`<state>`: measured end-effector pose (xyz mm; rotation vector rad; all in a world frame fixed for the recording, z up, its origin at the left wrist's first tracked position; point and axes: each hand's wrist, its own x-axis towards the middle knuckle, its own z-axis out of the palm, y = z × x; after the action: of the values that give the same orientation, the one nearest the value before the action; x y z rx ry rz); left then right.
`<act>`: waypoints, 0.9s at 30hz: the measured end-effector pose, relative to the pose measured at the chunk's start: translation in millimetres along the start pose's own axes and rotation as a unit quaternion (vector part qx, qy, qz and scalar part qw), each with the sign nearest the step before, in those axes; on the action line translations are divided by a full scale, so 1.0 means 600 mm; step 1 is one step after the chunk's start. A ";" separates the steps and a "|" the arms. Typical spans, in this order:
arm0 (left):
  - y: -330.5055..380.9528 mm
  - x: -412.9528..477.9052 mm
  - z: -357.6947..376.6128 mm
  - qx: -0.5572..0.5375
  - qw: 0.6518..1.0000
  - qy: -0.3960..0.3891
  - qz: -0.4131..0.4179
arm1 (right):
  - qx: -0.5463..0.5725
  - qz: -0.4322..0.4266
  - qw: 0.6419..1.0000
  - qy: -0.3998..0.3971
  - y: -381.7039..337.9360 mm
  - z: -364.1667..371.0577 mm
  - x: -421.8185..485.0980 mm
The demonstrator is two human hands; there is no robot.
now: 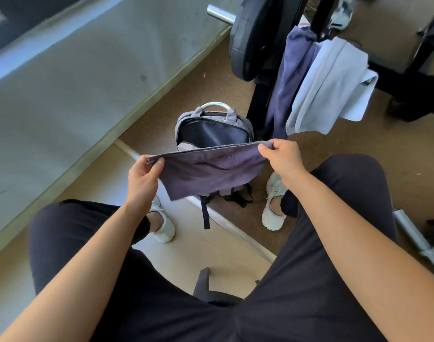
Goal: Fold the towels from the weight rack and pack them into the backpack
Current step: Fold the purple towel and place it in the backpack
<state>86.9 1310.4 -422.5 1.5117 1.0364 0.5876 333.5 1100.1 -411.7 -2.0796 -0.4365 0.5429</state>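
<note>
A dark purple towel (208, 172) hangs stretched between my hands, folded over so its top edge runs straight. My left hand (143, 178) pinches its left corner and my right hand (282, 157) pinches the right one. Behind and under the towel, a grey backpack (212, 124) lies open on the floor, its dark inside showing and its lower half hidden by the towel. On the black weight rack (260, 99) hang another purple towel (288, 80) and a white towel (329, 87), side by side.
I sit with my knees apart and white shoes either side of the backpack. A black weight plate (248, 38) on a chrome bar sits on the rack. A grey padded mat (63, 90) fills the left. A chrome bar end (418, 243) lies at the right.
</note>
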 end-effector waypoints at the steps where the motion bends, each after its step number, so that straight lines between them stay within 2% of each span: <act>1: 0.002 0.002 -0.009 0.025 1.000 -0.014 0.005 | -0.019 0.007 0.999 -0.032 0.004 0.000 0.000; 3: 0.005 0.004 -0.026 0.061 0.997 -0.053 0.003 | -0.052 0.012 0.996 -0.068 0.012 0.001 0.001; 5: 0.009 0.006 -0.041 0.082 0.994 -0.073 0.012 | -0.067 0.009 0.995 -0.067 0.014 0.002 0.000; 8: 0.012 0.009 -0.055 0.085 0.995 -0.056 0.012 | -0.062 0.001 0.996 -0.058 0.010 0.005 -0.006; 15: -0.005 -0.010 -0.037 0.021 0.998 0.012 -0.065 | -0.086 -0.012 0.996 -0.019 0.016 0.033 -0.012; 18: -0.005 -0.017 -0.021 0.019 0.996 0.009 -0.081 | -0.104 -0.027 0.994 -0.020 0.010 0.046 -0.018; 21: -0.004 -0.024 -0.003 0.024 0.995 -0.038 -0.087 | -0.087 -0.054 0.993 -0.053 0.004 0.059 -0.023; 27: 0.007 -0.057 0.033 0.006 0.980 -0.173 -0.099 | -0.023 -0.127 0.976 -0.177 -0.019 0.089 -0.048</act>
<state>88.1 1271.1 -416.5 1.4382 0.9040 0.1689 279.8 1128.5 -422.1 -1.9338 -0.9148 0.7564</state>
